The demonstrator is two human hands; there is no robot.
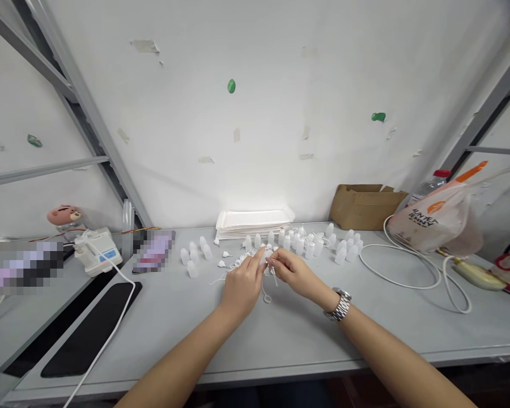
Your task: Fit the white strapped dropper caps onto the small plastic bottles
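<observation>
Just above the table my left hand (243, 281) and my right hand (295, 273) meet with fingertips nearly touching. Closed fingers of the left hand grip a small translucent white bottle (263, 256), partly hidden by them. My right hand pinches at the same spot; what lies between its fingertips is too small to make out. A thin white strap with a looped end (267, 298) hangs below the hands. Around them lie loose white caps (223, 264) with straps. Small white bottles stand in a left group (192, 269) and a right group (310, 250).
Stacked white trays (255, 220) lie against the wall, with a cardboard box (368, 208) to their right. A white cable (402, 287), a plastic bag (433, 218) and a banana-like yellow item (479, 275) are at right. A black pad (96, 328) and a power strip (97, 252) sit left.
</observation>
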